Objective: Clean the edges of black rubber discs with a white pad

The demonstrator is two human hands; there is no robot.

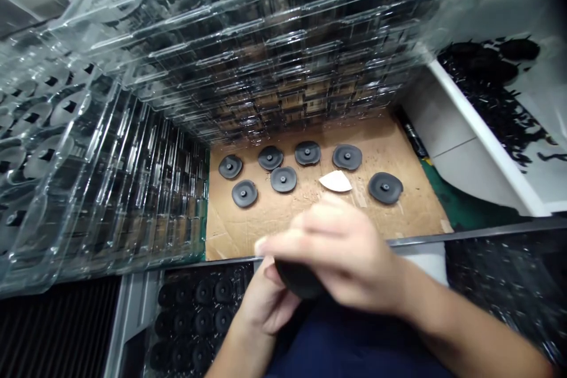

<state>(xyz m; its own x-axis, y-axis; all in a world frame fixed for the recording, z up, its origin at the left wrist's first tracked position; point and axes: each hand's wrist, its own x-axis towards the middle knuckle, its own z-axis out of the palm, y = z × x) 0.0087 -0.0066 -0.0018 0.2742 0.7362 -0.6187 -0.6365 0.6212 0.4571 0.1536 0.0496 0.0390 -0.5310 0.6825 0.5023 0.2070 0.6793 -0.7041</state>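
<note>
Close to my body, below the cardboard's front edge, a dark rounded disc (pixel 301 280) is held between my two hands. My left hand (pixel 266 301) is closed on its left side, thumb up. My right hand (pixel 341 254) is smeared by motion and curls over the disc from the right, covering its upper part. Whether the right fingers also hold a small tool cannot be made out. Beyond the hands, several similar black discs with small central hubs, such as one disc (pixel 283 179), lie apart on the cardboard sheet (pixel 230 236). A white wedge-shaped piece (pixel 336 181) lies among them.
Tall stacks of clear plastic trays (pixel 155 171) rise at the left and back. At the right, a white bin (pixel 487 136) holds black scraps, with a dark pen-like tool (pixel 411 133) beside it. Below the table edge, a tray of black round parts (pixel 195 313) sits at left.
</note>
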